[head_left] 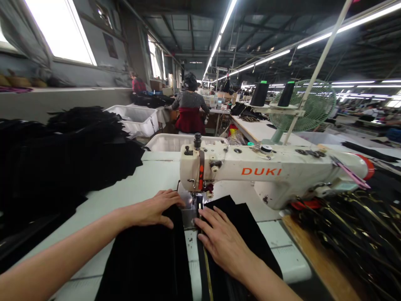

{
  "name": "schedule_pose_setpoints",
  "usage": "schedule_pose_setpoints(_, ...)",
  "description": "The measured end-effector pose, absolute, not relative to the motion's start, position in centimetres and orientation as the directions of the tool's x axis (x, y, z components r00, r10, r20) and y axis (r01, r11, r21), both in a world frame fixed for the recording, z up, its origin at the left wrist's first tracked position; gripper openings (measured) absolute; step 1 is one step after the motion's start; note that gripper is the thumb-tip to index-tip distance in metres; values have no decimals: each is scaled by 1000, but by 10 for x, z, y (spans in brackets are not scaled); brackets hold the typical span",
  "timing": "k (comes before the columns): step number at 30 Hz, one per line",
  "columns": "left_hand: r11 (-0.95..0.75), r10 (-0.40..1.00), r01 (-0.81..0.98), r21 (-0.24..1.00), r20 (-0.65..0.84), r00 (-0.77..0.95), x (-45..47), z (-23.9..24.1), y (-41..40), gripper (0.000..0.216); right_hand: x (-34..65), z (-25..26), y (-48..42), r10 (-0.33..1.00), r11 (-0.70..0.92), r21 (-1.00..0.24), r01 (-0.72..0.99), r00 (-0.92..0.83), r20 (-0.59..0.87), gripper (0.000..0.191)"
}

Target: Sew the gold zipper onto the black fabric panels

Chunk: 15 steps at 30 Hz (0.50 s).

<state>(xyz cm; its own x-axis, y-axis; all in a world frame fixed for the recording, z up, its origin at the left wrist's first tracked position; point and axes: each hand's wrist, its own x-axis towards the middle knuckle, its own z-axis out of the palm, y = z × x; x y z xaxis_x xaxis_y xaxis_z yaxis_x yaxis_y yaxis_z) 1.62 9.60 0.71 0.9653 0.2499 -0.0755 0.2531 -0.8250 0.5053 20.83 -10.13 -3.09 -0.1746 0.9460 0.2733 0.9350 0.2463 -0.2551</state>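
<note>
Both hands (pixel 156 209) (pixel 219 238) press black fabric (pixel 147 259) flat on white table (pixel 150 175).

Black fabric panels (pixel 147 255) on pale grey-white table (pixel 150 177). Cream sewing machine (pixel 266 173) — orange-red "DUKI" lettering, red end cap. Yellow-gold zipper strip (pixel 207 267) along dark seam. Pale green fan (pixel 308 106). Black thread cones (pixel 260 93) — green tops. White bins (pixel 138 119). Heap of black cloth (pixel 62 154) at left.

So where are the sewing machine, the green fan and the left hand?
Sewing machine (pixel 260 171), head view, on its white arm.
Green fan (pixel 316 106), head view, on its grille.
Left hand (pixel 155 209), head view, on its back.
</note>
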Motion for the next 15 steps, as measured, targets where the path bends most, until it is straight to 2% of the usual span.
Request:
schedule_pose_setpoints(4,-829,249,259,496,-88,964,16,8,98,30,212,-28,-106,961,193,-314,930,-115,250,36)
schedule_pose_setpoints(7,-820,271,252,514,-39,962,10,5,96,23,221,-27,-103,956,250,-324,913,-178,234,36)
schedule_pose_setpoints(11,-812,270,198,550,53,961,0,-2,92,3,229,-32,-94,954,272,-311,911,-214,209,36)
schedule_pose_setpoints(15,-805,324,171,568,180,929,-10,-6,86,15,221,-36,-93,943,257,-267,929,-181,278,35)
